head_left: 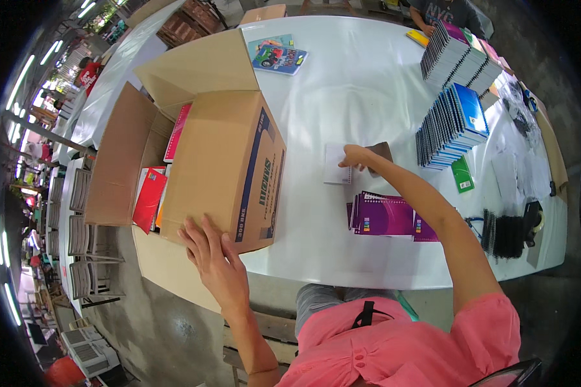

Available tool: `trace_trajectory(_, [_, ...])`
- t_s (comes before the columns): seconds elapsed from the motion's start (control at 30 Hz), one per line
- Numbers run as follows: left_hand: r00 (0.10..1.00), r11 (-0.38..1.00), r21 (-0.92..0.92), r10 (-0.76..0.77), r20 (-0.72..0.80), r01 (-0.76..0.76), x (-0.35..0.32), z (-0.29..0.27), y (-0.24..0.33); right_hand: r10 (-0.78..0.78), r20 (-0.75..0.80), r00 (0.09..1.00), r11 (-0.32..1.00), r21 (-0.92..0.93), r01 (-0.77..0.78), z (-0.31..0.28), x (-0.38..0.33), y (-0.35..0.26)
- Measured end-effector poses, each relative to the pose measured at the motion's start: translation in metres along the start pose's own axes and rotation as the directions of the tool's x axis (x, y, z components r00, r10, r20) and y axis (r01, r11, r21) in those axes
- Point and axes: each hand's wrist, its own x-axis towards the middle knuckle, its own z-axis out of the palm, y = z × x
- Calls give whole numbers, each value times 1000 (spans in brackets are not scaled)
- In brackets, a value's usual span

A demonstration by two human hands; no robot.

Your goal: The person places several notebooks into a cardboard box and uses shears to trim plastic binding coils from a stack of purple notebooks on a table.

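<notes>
My left hand lies against the near edge of a large brown cardboard box, its fingers stretched out. The box has its flaps folded out on the left, and red spiral notebooks show in its opening. Over the table my right hand has its fingers curled at the right edge of a small white paper pad with a row of punched holes. Partly behind that hand is a dark brown piece. Just nearer to me lie purple punched covers, overlapped in part by my right forearm.
Blue spiral notebooks stand stacked at the right, with more stacks behind them. A green notebook, black binding coils and clear plastic lie nearby. Picture-covered books sit at the far left. Another person is across the table.
</notes>
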Motion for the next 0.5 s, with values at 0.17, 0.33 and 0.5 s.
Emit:
trace_trajectory(0.17, [997,997,44,58,-48,-55,-7,9,-4,-56,-160,986,998,-24,53,45,28,-39])
trace_trajectory(0.33, [993,996,43,86,-81,-83,-5,14,-3,-235,-89,968,935,-294,200,65,56,-68])
trace_trajectory(0.5, [987,993,34,117,-108,-114,-3,15,-1,-303,-236,923,932,-277,235,74,62,-91])
